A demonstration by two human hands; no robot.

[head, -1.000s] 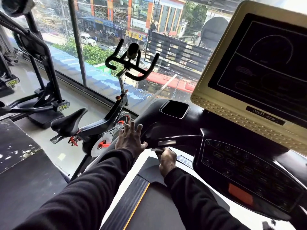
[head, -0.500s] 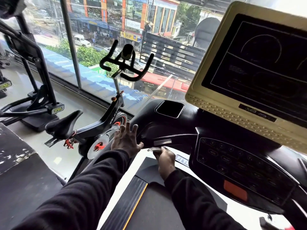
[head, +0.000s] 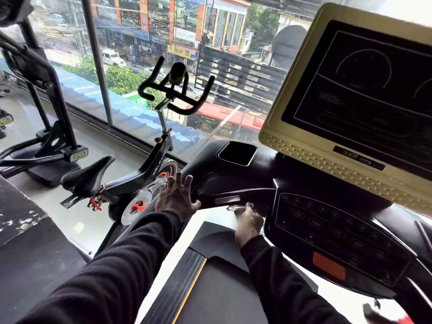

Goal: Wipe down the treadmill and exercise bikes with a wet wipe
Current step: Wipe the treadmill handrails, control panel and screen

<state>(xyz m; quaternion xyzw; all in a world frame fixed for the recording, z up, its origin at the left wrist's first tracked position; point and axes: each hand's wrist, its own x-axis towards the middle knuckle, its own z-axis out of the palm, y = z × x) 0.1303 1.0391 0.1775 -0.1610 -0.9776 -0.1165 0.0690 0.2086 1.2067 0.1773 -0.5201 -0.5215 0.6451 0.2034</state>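
The wipe (head: 234, 208) is a small pale wad under the treadmill (head: 236, 181) console's lower edge, just left of the keypad (head: 332, 232). The right hand (head: 249, 222) grips it with curled fingers, pressing it up against the black console; the hand is blurred, so the finger detail is unclear. The left hand (head: 176, 198) lies flat with fingers spread and straight on the console's left end, holding nothing. Both arms wear black sleeves (head: 131, 260). Below the console lies the belt (head: 224, 291) with a yellow-edged side rail. Above the keypad stands a gold-framed screen (head: 364, 90), dark with faint line graphics, and left of that a square recess (head: 238, 153) in the console top. Left of the console, just beyond the left hand, stands a black exercise bike (head: 140, 178) with orange trim. Farther left is another black machine (head: 44, 127). Behind the console a window (head: 145, 43) shows a street.
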